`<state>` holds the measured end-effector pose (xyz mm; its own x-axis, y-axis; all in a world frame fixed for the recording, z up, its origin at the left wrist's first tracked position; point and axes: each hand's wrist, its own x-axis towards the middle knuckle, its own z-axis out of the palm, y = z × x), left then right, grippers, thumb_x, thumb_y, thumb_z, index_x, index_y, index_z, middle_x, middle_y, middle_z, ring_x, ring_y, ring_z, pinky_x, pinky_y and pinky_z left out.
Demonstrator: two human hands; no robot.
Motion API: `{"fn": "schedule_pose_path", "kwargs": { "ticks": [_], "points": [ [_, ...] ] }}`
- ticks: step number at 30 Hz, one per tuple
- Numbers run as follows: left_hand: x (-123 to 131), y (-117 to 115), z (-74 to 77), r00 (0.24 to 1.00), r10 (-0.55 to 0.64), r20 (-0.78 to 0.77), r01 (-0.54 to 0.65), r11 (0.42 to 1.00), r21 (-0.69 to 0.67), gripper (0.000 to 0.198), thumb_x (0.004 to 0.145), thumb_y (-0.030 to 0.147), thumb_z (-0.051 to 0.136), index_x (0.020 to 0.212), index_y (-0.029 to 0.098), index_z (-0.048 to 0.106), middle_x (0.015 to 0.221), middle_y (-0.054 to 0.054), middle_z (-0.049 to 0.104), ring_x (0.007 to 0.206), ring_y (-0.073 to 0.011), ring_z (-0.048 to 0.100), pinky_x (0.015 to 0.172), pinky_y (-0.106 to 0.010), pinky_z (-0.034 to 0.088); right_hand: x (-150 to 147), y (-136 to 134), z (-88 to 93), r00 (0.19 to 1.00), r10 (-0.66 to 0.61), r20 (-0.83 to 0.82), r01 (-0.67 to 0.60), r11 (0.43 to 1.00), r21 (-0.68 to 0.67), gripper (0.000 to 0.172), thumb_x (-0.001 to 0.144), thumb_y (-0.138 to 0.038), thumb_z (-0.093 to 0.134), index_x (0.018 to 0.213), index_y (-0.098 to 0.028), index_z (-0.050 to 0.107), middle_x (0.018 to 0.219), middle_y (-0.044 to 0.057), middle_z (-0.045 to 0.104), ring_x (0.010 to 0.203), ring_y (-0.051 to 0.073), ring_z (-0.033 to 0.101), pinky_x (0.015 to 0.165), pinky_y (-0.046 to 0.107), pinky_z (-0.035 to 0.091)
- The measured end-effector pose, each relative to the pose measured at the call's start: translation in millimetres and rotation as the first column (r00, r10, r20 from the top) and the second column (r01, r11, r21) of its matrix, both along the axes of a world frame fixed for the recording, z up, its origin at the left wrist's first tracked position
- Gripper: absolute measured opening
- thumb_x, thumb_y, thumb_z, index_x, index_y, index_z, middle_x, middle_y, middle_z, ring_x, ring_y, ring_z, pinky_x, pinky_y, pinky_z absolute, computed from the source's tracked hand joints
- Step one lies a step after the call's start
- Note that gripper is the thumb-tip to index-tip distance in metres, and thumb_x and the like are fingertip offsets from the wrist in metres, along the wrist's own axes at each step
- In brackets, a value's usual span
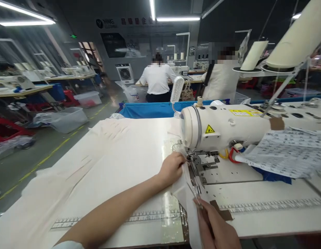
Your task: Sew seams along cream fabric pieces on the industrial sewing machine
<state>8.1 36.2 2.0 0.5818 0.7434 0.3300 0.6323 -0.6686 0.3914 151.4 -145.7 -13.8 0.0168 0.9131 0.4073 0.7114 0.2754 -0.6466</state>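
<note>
A strip of thin white fabric [193, 216] runs from the sewing machine's needle area down over the table's front edge. My left hand [173, 167] is closed on the fabric just left of the presser foot, with the fingertips curled under and partly hidden. Lower down, my right hand [217, 224] is closed beside the strip. Between its thumb and fingers is a slim metal tool that looks like tweezers [193, 193], pointing toward the machine. Whether this hand also grips the fabric, I cannot tell. The white sewing machine [222, 126] stands over the work.
Pale fabric [56, 186] spreads over the table's left side. A printed ruler tape [147, 217] lines the front. Papers [287, 152] and red-handled scissors [232, 155] lie by the machine. Thread cones [254, 55] stand above right. Two people sit beyond a blue cloth trough [147, 110].
</note>
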Motion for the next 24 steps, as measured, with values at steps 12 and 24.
{"fn": "schedule_pose_path", "kwargs": {
  "ticks": [12,24],
  "points": [
    [-5,12,-1.1,0.941,-0.055,0.333,0.129,0.970,-0.205,0.021,0.088,0.035,0.056,0.078,0.021,0.070,0.089,-0.005,0.070,0.086,-0.0213,0.065,0.079,-0.035,0.055,8,40,7.7,0.938,-0.219,0.267,0.216,0.976,0.043,0.034,0.104,-0.019,0.033,0.122,-0.014,0.061,0.102,0.012,0.074,0.079,0.024,0.074,0.060,0.028,0.053],
    [-6,13,-0.8,0.955,-0.063,0.289,0.123,0.973,-0.194,0.024,0.089,0.036,0.054,0.080,0.021,0.071,0.091,-0.005,0.071,0.087,-0.0204,0.066,0.080,-0.034,0.056,6,51,6.7,0.946,-0.200,0.256,0.201,0.979,0.024,0.031,0.100,-0.015,0.040,0.123,-0.013,0.061,0.100,0.009,0.074,0.073,0.023,0.071,0.054,0.030,0.046]
  ]
}}
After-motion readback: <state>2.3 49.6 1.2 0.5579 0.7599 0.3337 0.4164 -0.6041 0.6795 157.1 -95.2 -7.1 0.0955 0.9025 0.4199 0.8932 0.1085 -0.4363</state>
